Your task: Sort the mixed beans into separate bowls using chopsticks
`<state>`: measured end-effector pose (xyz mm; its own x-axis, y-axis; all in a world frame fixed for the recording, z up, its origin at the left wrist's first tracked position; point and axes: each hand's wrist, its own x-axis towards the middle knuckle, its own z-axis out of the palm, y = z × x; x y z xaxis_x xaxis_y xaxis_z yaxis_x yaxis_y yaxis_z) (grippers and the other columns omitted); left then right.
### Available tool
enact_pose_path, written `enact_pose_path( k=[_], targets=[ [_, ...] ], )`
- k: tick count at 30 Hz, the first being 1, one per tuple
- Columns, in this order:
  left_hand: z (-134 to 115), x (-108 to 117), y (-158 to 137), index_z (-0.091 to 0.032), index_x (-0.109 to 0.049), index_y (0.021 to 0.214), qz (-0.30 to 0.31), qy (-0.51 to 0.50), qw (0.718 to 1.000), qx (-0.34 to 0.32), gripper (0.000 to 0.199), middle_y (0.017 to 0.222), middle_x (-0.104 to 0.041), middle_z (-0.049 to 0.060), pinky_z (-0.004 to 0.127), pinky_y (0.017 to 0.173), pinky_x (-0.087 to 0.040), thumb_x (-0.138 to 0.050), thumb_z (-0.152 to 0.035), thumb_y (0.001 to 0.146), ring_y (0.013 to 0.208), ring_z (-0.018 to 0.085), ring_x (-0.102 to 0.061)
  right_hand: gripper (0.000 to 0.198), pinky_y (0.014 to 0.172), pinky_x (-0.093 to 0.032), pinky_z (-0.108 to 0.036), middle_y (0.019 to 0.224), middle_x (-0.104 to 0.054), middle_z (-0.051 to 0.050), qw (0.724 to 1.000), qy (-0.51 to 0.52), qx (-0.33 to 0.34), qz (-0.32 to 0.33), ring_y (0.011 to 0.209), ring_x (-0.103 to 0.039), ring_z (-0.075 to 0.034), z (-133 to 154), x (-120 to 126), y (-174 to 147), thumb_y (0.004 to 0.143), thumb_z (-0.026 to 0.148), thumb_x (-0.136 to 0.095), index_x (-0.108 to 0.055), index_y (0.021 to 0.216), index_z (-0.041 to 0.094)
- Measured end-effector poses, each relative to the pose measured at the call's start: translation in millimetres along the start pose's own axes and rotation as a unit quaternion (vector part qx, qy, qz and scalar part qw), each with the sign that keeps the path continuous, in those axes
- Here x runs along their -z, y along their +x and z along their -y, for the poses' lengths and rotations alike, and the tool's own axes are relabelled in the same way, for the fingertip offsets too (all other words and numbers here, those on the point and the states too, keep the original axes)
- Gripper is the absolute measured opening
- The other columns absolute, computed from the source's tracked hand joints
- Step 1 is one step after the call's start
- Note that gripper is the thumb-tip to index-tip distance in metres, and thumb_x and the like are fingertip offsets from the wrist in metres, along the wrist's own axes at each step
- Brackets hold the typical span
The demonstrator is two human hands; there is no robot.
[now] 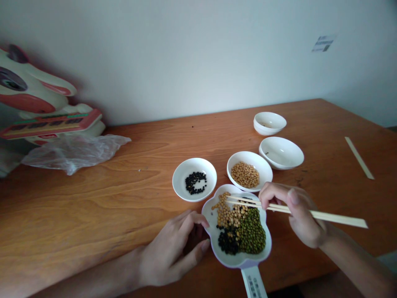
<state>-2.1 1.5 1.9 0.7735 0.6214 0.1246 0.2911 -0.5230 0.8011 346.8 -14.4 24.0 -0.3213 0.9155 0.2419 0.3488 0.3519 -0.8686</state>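
Observation:
My right hand [297, 209] is closed around a pair of wooden chopsticks [328, 216]. Their tips reach among soybeans [228, 213] in a white, flower-shaped dish [206, 209] with a pale purple rim. Green mung beans [252, 234] and black beans [228, 241] lie in separate patches of the same dish, with some beans mixed where they meet. At the dish's left edge, my left hand [176, 248] has its index fingertip on the rim and its thumb close beside it. A labelled white handle [253, 281] extends from the dish toward me.
Behind the dish stand white bowls: one with black beans [195, 183], one with soybeans [245, 174], one with a tiny speck [287, 154] and one with a few pale bits [269, 123]. A wooden stick [359, 158], plastic bag [77, 151] and cow-shaped toy keyboard [52, 124] are farther out.

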Motion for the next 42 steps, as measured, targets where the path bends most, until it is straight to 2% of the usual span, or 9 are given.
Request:
enact_pose_path(
  k=[8, 16, 19, 22, 25, 30, 34, 42],
  targets=[
    [-3.6, 1.4, 2.1, -0.027, -0.049, 0.127, -0.006, 0.000, 1.000, -0.007, 0.027, 0.106, -0.068, 0.003, 0.034, 0.079, -0.057, -0.059, -0.019, 0.103, 0.087, 0.018, -0.065, 0.062, 0.069, -0.044, -0.039, 0.079, -0.068, -0.005, 0.998, 0.016, 0.043, -0.030, 0.073, -0.063, -0.023, -0.7, -1.7, 0.0, 0.115, 0.053, -0.021, -0.070, 0.088, 0.025],
    [-1.7, 0.7, 0.9, -0.027, -0.049, 0.126, -0.007, 0.004, 1.000, -0.006, 0.025, 0.104, -0.067, 0.003, 0.033, 0.076, -0.057, -0.059, -0.021, 0.103, 0.085, 0.018, -0.065, 0.063, 0.066, -0.044, -0.039, 0.073, -0.069, -0.005, 0.987, 0.049, 0.094, -0.119, 0.067, -0.063, -0.022, 2.7, -10.1, 1.7, 0.115, 0.049, -0.028, -0.075, 0.081, 0.025],
    [-1.3, 0.2, 0.8, -0.026, -0.050, 0.125, -0.010, 0.001, 1.000, -0.008, 0.025, 0.102, -0.067, 0.003, 0.032, 0.074, -0.057, -0.059, -0.020, 0.102, 0.082, 0.018, -0.064, 0.068, 0.062, -0.042, -0.037, 0.068, -0.068, -0.004, 0.985, 0.047, 0.089, -0.139, 0.062, -0.061, -0.021, 8.8, -8.8, 4.1, 0.115, 0.055, -0.028, -0.074, 0.075, 0.025],
    [-1.4, 0.2, 0.7, -0.026, -0.050, 0.125, -0.007, 0.004, 1.000, -0.003, 0.026, 0.103, -0.068, 0.004, 0.033, 0.076, -0.057, -0.061, -0.020, 0.102, 0.085, 0.018, -0.064, 0.076, 0.060, -0.043, -0.037, 0.067, -0.067, -0.004, 0.990, 0.036, 0.054, -0.123, 0.061, -0.060, -0.022, 12.8, -5.1, 5.1, 0.110, 0.071, -0.023, -0.072, 0.073, 0.025],
    [-1.2, 0.4, 0.6, -0.026, -0.049, 0.125, -0.006, 0.003, 1.000, -0.001, 0.027, 0.105, -0.068, 0.004, 0.033, 0.077, -0.057, -0.061, -0.020, 0.102, 0.086, 0.018, -0.065, 0.077, 0.064, -0.044, -0.038, 0.072, -0.067, -0.005, 0.996, 0.033, 0.026, -0.084, 0.066, -0.060, -0.024, 9.1, -3.7, 2.6, 0.107, 0.076, -0.018, -0.069, 0.078, 0.026],
    [-0.2, 0.4, 0.7, -0.027, -0.048, 0.126, -0.003, 0.002, 1.000, 0.000, 0.026, 0.105, -0.067, 0.003, 0.035, 0.077, -0.057, -0.059, -0.021, 0.103, 0.086, 0.019, -0.064, 0.071, 0.071, -0.044, -0.041, 0.079, -0.066, -0.007, 0.999, 0.022, 0.006, -0.035, 0.074, -0.061, -0.027, -1.6, -7.8, -1.2, 0.110, 0.068, -0.013, -0.066, 0.087, 0.027],
    [-0.7, 0.1, 0.1, -0.027, -0.048, 0.127, -0.003, 0.000, 1.000, 0.000, 0.027, 0.105, -0.067, 0.004, 0.036, 0.077, -0.057, -0.059, -0.021, 0.103, 0.086, 0.019, -0.064, 0.063, 0.071, -0.045, -0.038, 0.080, -0.065, -0.005, 0.999, 0.009, 0.014, -0.036, 0.075, -0.061, -0.024, 0.3, -10.2, 1.7, 0.114, 0.059, -0.018, -0.065, 0.088, 0.026],
    [-0.2, 0.6, -0.4, -0.027, -0.047, 0.126, 0.004, -0.003, 1.000, 0.001, 0.027, 0.105, -0.066, 0.004, 0.037, 0.077, -0.057, -0.058, -0.021, 0.103, 0.087, 0.019, -0.064, 0.064, 0.069, -0.044, -0.039, 0.079, -0.064, -0.005, 0.999, 0.006, 0.017, -0.028, 0.073, -0.060, -0.023, 1.6, -11.8, 3.3, 0.113, 0.062, -0.018, -0.064, 0.088, 0.026]
  ],
)
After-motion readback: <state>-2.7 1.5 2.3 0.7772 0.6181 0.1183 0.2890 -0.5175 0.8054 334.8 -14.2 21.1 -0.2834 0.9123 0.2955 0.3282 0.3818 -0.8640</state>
